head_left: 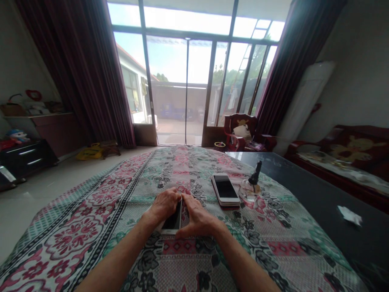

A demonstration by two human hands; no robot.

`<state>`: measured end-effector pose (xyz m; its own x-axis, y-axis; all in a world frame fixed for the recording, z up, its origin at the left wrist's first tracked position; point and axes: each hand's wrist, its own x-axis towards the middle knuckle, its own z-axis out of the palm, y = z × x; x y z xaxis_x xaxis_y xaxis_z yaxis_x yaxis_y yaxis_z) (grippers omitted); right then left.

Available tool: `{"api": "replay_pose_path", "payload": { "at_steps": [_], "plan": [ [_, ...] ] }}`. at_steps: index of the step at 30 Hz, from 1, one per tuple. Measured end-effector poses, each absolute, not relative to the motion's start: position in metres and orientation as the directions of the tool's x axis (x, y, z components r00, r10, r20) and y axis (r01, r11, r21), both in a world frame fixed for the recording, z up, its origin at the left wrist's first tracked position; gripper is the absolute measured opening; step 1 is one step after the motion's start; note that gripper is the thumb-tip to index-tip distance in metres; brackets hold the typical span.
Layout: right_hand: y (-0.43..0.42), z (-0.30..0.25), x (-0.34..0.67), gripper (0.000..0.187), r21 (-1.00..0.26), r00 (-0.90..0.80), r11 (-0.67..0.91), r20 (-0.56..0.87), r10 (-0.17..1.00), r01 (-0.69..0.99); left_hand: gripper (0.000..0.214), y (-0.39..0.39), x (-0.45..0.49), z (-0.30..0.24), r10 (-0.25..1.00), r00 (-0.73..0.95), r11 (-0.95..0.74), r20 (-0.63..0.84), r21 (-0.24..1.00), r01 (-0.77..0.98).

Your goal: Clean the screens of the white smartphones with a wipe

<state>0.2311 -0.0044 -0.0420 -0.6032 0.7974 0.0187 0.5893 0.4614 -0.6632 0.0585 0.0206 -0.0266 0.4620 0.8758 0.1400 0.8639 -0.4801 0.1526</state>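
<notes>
A white phone [174,221] with a dark screen lies on the flowered cloth [100,211], clasped between both hands. My left hand [164,205] curls over its left edge and top, fingers closed on it. My right hand [197,217] presses against its right edge, fingers together and the thumb under the lower end. A second white phone [225,189] in a red case lies face up a little farther right. Beside that stands a small clear glass bottle [249,189] with a dark spray top.
The cloth covers the left part of a dark table [319,198]; a crumpled white scrap [350,215] lies on its bare right side. A sofa [349,162] runs along the right. A red chair [241,132] and glass doors stand ahead, a low cabinet [27,156] at left.
</notes>
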Motion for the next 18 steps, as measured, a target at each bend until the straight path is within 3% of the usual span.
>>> {"api": "replay_pose_path", "payload": {
  "at_steps": [9, 18],
  "plan": [
    [-0.007, -0.037, 0.231, 0.127, -0.655, -0.590, 0.418, -0.054, 0.805, 0.630, 0.026, -0.020, 0.031, -0.018, 0.770, 0.633, -0.631, 0.075, 0.233, 0.740],
    [-0.007, -0.038, 0.229, 0.127, -0.647, -0.589, 0.419, -0.057, 0.806, 0.637, 0.029, 0.009, 0.036, -0.039, 0.908, 0.363, -0.404, 0.208, 0.205, 0.892]
  ]
}}
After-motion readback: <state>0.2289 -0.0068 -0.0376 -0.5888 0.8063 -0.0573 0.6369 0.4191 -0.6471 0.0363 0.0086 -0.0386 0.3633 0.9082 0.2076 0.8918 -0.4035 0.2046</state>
